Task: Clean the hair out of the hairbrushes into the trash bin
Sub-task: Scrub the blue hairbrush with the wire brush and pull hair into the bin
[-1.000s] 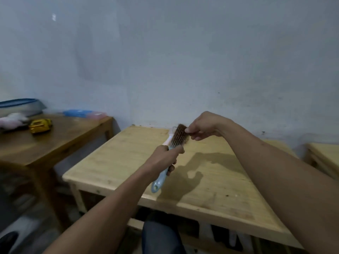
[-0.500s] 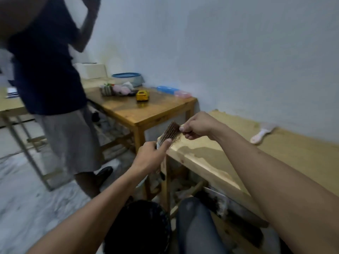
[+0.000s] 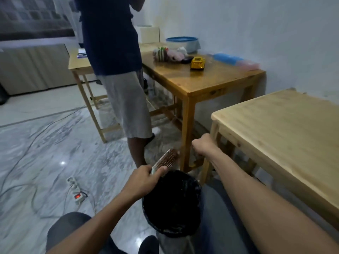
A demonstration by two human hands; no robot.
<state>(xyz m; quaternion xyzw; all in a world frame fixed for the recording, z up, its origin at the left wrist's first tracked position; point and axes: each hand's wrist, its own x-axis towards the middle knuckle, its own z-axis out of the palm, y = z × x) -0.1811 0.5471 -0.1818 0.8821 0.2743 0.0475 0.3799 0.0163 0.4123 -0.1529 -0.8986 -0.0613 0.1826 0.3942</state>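
Note:
My left hand (image 3: 145, 177) grips the hairbrush (image 3: 167, 159) by its handle, bristle pad facing up, over the far rim of the trash bin (image 3: 172, 204). The bin is lined with a black bag and stands on the floor between my knees. My right hand (image 3: 202, 144) is closed in a pinch just right of the brush tip, with a faint blurred wisp of hair (image 3: 181, 146) stretching from the bristles to its fingers. The brush handle is hidden inside my left fist.
A light wooden table (image 3: 286, 129) is to my right and a darker one (image 3: 205, 79) beyond it carries a yellow toy car, soft toys and boxes. A person (image 3: 117, 70) stands on the marble floor ahead. A power strip (image 3: 76, 189) with cables lies left.
My view has swung left and down from the table to the floor. Both hands have carried the brush off the table edge to above the bin, and the right hand has drawn away from the bristles.

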